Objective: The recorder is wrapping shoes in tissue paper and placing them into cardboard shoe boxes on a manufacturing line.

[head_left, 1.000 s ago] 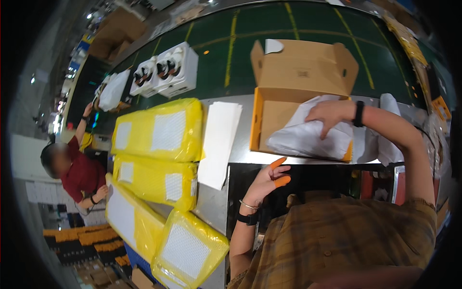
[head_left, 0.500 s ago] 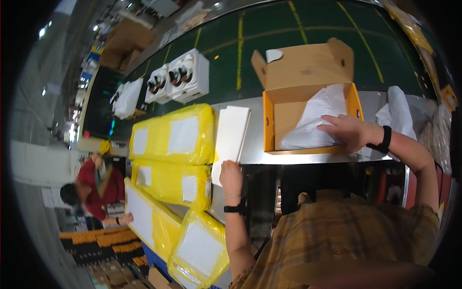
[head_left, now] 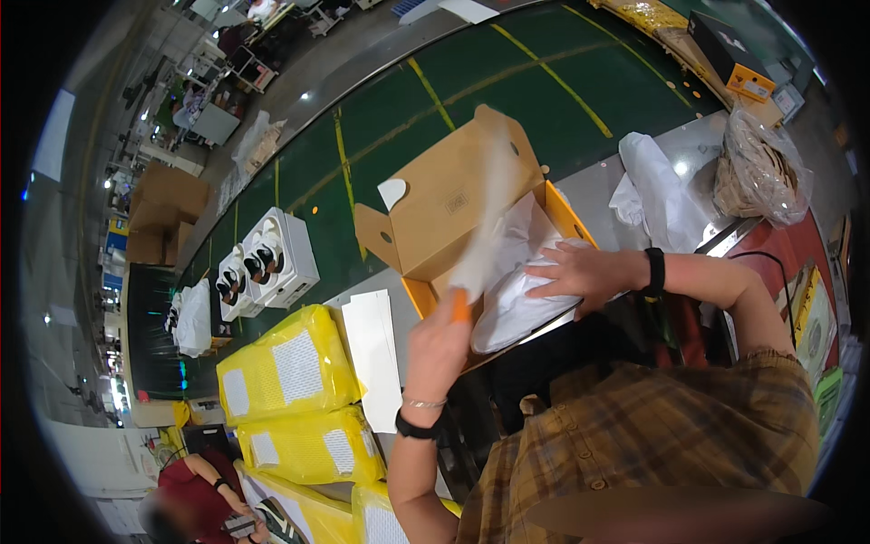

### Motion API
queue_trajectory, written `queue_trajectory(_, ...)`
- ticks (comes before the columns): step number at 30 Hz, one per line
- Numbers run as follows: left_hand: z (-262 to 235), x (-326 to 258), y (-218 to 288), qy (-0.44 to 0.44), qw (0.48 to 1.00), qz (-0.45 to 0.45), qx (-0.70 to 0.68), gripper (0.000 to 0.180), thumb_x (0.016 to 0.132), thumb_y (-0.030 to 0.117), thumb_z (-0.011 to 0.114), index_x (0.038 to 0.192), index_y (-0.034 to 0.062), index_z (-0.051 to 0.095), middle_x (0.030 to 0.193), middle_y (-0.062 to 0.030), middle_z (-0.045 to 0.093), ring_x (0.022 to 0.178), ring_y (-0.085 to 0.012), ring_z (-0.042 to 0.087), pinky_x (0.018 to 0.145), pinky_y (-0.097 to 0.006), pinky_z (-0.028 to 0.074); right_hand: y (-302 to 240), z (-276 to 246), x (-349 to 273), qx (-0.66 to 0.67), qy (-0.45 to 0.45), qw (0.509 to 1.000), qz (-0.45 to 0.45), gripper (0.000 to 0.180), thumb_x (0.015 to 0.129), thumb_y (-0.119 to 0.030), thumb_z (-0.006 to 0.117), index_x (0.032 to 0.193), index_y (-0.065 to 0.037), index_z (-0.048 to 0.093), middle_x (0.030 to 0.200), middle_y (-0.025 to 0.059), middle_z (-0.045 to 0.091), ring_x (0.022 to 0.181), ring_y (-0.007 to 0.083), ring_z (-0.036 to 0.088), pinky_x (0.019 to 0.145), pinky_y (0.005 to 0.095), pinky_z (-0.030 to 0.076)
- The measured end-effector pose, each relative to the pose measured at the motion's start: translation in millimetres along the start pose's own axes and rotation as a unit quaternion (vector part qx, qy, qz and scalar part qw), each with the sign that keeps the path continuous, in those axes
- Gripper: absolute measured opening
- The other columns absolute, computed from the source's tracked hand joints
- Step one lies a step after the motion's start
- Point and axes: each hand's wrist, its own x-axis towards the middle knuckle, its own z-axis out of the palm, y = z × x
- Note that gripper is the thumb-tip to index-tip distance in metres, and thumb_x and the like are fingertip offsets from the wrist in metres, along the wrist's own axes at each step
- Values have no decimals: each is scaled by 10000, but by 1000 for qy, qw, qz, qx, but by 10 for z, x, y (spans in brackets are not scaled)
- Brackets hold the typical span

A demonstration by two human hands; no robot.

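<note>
An orange shoe box [head_left: 569, 218] stands with its brown lid [head_left: 453, 201] tipped back. White tissue paper [head_left: 509, 313] fills much of it, wrapped around something I cannot see. My right hand [head_left: 584, 275] lies on the tissue with its fingers spread. Over the box's left part, my left hand [head_left: 439, 349] pinches a white sheet [head_left: 490, 213], upright and smeared by motion. An orange cover [head_left: 460, 306] shows on one of its fingers. Left of that hand, a stack of white sheets [head_left: 370, 335] lies on the metal table.
Yellow-wrapped packs [head_left: 288, 363] lie on the left. Beyond them, white trays [head_left: 288, 263] with shoes rest on the green belt [head_left: 381, 136]. At the right are a white tissue bundle [head_left: 654, 190] and a plastic bag of brown paper [head_left: 766, 168]. A co-worker [head_left: 201, 499] works at lower left.
My left hand has moved from the white stack to the box, bringing a sheet with it. My right hand stays on the tissue. The view has turned, and the box now appears tilted.
</note>
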Motion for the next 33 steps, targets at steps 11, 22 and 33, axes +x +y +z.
queue_trajectory(11, 134, 309, -33, -305, 952, 16, 1, 118, 789, 42, 567, 873, 61, 648, 722, -157, 668, 704, -336, 680, 585, -450, 519, 374, -532, -1524, 58, 215, 888, 403, 713, 779, -294, 759, 1398, -86, 472, 1484, 242, 366, 1388, 433, 310, 1137, 476, 273)
queue_trajectory(22, 527, 367, -102, -326, 944, 25, 51, 101, 803, 126, 573, 813, 82, 663, 734, -143, 671, 732, -340, 678, 599, -446, 525, 947, -104, -1537, 85, 254, 806, 528, 939, 713, -380, 784, 1457, -13, 344, 1409, 364, 394, 1348, 452, 378, 1079, 419, 358)
queue_trajectory(33, -48, 584, 16, -161, 883, -145, -416, 836, 907, 400, 648, 1540, 147, 163, 1264, -246, 579, 1110, -357, 621, 920, -413, 506, 212, -983, -927, 551, 533, 577, 284, 628, 824, -98, 698, 1374, 25, 421, 1151, 96, 630, 993, 144, 638, 868, 293, 524)
